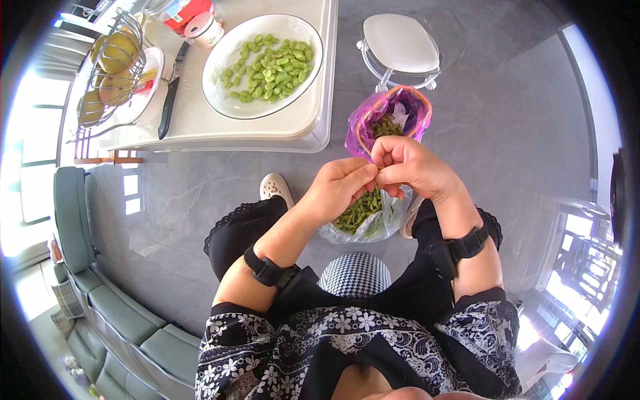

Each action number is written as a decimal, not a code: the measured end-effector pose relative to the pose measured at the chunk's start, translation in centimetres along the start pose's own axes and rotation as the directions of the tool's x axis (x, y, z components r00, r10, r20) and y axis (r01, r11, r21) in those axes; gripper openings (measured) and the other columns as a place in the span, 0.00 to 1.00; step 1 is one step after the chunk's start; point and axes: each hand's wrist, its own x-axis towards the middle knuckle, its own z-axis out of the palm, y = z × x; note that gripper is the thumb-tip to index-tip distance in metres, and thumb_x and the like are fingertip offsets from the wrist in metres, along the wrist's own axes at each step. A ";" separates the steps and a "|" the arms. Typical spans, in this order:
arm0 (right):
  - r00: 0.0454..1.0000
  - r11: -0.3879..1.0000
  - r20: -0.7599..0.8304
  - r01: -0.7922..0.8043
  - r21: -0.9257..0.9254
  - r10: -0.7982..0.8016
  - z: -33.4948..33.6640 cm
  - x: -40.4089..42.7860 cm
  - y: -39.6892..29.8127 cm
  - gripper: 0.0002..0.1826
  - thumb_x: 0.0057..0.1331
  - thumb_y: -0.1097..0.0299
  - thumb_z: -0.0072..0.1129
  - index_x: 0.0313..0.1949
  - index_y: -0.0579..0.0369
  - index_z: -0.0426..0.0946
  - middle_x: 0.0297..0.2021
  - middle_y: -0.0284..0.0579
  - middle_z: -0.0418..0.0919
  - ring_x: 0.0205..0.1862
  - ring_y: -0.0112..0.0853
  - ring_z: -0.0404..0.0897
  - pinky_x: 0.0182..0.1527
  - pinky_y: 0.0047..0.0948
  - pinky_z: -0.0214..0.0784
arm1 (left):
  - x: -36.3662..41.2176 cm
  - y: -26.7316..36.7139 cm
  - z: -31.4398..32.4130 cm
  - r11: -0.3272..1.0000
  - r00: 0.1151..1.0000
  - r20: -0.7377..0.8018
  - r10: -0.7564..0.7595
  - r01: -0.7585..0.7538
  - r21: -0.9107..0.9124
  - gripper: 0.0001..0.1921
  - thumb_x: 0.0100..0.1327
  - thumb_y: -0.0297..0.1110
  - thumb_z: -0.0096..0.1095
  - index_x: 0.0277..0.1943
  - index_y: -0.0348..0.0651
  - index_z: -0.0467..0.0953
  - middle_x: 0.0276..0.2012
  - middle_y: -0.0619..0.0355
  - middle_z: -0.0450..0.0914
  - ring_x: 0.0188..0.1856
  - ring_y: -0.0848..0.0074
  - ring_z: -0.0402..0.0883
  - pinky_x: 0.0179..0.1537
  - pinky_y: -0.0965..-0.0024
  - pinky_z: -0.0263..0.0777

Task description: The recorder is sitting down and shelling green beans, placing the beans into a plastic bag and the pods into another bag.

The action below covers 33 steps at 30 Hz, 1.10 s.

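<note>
My left hand [345, 187] and my right hand [415, 167] meet at the fingertips in front of me. Pinched between them is a small green bean pod [380, 169], mostly hidden by the fingers. Just below my hands, a clear plastic bag [385, 227] full of green bean pods [357, 215] sits on the floor. Beyond them stands a purple plastic bag [357, 127] with an orange rim, with darker greenish pods or husks [386, 127] inside. Shelled green beans [280, 70] lie spread on a white plate [220, 102] with a dark rim, on the table to the left.
The plate stands near the corner of a cream-topped table [240, 129]. A black-handled knife [170, 107], a paper cup [204, 30] and a wire basket [117, 65] of fruit share that table. A white-seated chair [400, 42] is ahead; a grey-green sofa [125, 315] is at lower left.
</note>
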 end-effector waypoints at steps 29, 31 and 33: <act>0.966 0.951 -0.137 0.178 -0.255 -0.217 0.2 0.4 1.4 0.05 0.54 0.73 0.56 0.29 0.62 0.73 0.21 0.34 0.73 0.22 0.20 0.69 0.29 0.18 0.62 | 1.9 -1.6 -0.1 0.958 0.987 0.041 -0.157 0.163 -0.236 0.33 0.64 0.61 0.27 0.58 0.41 0.58 0.22 0.62 0.67 0.17 0.84 0.60 0.14 0.83 0.50; 0.943 0.938 -0.231 0.164 -0.304 -0.240 -0.1 0.2 1.1 0.04 0.54 0.73 0.56 0.28 0.60 0.73 0.21 0.34 0.72 0.20 0.20 0.68 0.27 0.18 0.62 | 1.7 -1.2 -0.5 0.995 0.995 -0.024 -0.099 0.099 -0.014 0.23 0.66 0.53 0.36 0.48 0.41 0.68 0.22 0.63 0.67 0.17 0.86 0.60 0.15 0.83 0.50; 0.957 0.962 -0.248 0.085 -0.259 -0.151 -0.7 -0.2 0.5 0.04 0.54 0.73 0.55 0.28 0.59 0.72 0.21 0.34 0.72 0.20 0.19 0.68 0.25 0.18 0.61 | 1.6 -0.9 -0.8 0.995 0.996 -0.020 -0.084 0.085 0.061 0.18 0.66 0.48 0.40 0.43 0.41 0.69 0.21 0.64 0.66 0.17 0.87 0.60 0.15 0.83 0.50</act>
